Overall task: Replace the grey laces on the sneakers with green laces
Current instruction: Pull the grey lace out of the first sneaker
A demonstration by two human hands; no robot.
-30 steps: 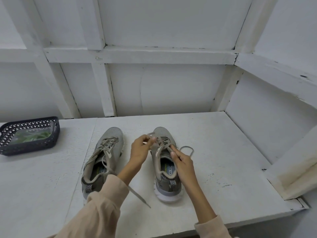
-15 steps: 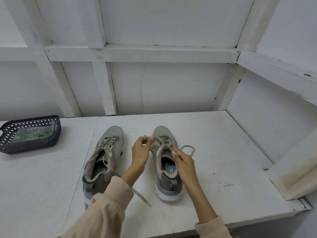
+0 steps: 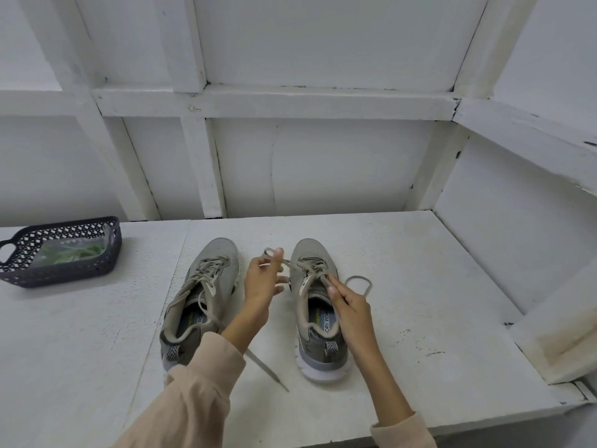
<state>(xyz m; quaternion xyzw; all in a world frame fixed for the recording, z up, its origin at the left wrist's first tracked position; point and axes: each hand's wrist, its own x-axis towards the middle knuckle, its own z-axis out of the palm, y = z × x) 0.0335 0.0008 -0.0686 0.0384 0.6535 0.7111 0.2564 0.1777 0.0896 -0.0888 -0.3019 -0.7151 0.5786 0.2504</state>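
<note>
Two grey sneakers stand side by side on the white table, toes pointing away. The left sneaker (image 3: 200,295) keeps its grey lace, and one loose end (image 3: 266,371) trails toward the front edge. My left hand (image 3: 263,286) pinches a loop of the right sneaker's grey lace (image 3: 292,264), drawn out leftward above the table. My right hand (image 3: 350,307) pinches the lace at the upper eyelets of the right sneaker (image 3: 315,305). Another loop of that lace (image 3: 358,281) lies on the table to its right. Green laces (image 3: 72,253) lie bagged in the basket.
A dark perforated basket (image 3: 61,273) stands at the far left of the table (image 3: 420,302). White framed walls close in behind and on the right. A white sloped board (image 3: 555,344) leans at the right front corner.
My left hand has pulled the lace loop further out to the left and slightly up. My right hand stays at the eyelets.
</note>
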